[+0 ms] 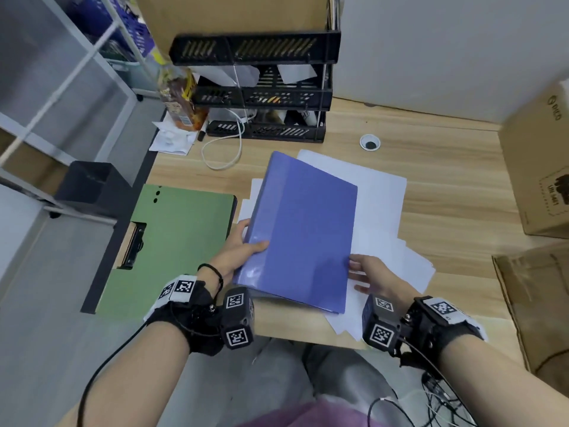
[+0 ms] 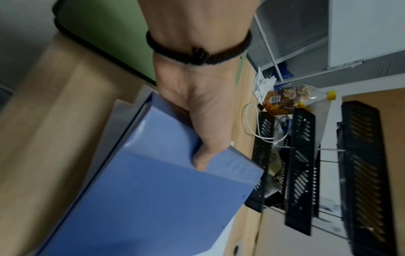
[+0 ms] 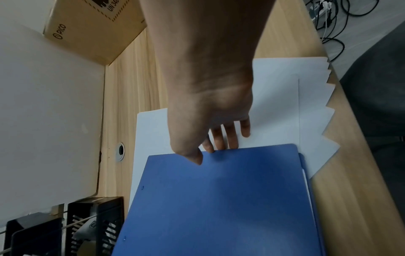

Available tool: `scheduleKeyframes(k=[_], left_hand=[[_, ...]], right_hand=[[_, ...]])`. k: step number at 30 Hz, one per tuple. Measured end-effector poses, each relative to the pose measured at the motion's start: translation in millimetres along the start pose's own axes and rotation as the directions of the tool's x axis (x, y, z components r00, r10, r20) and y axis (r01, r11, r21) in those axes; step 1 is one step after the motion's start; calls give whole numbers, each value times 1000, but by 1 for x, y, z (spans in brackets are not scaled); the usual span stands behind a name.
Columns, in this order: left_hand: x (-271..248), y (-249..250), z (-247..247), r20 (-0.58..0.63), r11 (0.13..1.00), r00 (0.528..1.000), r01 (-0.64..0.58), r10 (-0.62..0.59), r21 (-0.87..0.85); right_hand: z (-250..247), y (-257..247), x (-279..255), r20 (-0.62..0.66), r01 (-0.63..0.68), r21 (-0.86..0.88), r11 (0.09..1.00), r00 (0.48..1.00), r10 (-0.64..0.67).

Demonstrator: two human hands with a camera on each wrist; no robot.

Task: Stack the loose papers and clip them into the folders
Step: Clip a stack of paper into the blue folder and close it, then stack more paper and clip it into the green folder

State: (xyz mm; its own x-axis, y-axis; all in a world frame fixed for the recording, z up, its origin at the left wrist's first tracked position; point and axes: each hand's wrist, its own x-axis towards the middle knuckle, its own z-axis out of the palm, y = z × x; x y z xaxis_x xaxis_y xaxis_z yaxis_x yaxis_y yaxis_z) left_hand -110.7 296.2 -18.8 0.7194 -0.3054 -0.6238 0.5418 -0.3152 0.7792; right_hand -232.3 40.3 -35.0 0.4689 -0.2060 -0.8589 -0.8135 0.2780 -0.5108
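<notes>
A blue folder (image 1: 304,232) lies closed and slanted on a spread of loose white papers (image 1: 378,192) on the wooden desk (image 1: 446,167). My left hand (image 1: 248,241) grips the folder's spine edge, thumb on the cover and fingers round the side; in the left wrist view the thumb (image 2: 201,155) presses on the blue folder (image 2: 153,190). My right hand (image 1: 358,274) is at the opposite edge. In the right wrist view its thumb (image 3: 195,157) lies on the blue folder (image 3: 230,199) while the fingers (image 3: 221,138) reach under that edge over the papers (image 3: 274,104). A green folder (image 1: 175,241) with a black clip (image 1: 135,248) lies to the left.
A black tiered tray rack (image 1: 261,97) stands at the back of the desk, with a bottle (image 1: 181,97) and a white cable (image 1: 221,149) beside it. Cardboard boxes (image 1: 535,167) crowd the right side. A round cable hole (image 1: 369,142) sits behind the papers.
</notes>
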Motion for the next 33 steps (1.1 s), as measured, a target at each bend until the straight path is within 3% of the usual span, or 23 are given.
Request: scheduleKeyframes(k=[6, 12, 16, 21, 26, 29, 33], left_hand=[[10, 45, 16, 110, 993, 989, -94, 101, -64], [36, 80, 92, 213, 991, 969, -120, 129, -51], [55, 94, 151, 269, 992, 956, -126, 118, 9], [87, 106, 214, 220, 998, 975, -33, 22, 49], [120, 110, 260, 121, 999, 992, 33, -34, 6], [135, 116, 283, 45, 999, 998, 38, -39, 24], [153, 121, 305, 66, 999, 996, 51, -52, 16]], right_hand=[[-11, 0, -10, -100, 124, 117, 985, 989, -113], [-72, 3, -22, -245, 226, 354, 907, 959, -144], [-121, 0, -29, -359, 289, 401, 869, 923, -142], [-171, -15, -21, -362, 270, 526, 806, 929, -74], [-206, -30, 0, -316, 308, 791, 529, 946, -79], [-215, -38, 16, -288, 307, 853, 422, 951, -111], [-217, -48, 36, -144, 170, 878, 448, 985, -93]])
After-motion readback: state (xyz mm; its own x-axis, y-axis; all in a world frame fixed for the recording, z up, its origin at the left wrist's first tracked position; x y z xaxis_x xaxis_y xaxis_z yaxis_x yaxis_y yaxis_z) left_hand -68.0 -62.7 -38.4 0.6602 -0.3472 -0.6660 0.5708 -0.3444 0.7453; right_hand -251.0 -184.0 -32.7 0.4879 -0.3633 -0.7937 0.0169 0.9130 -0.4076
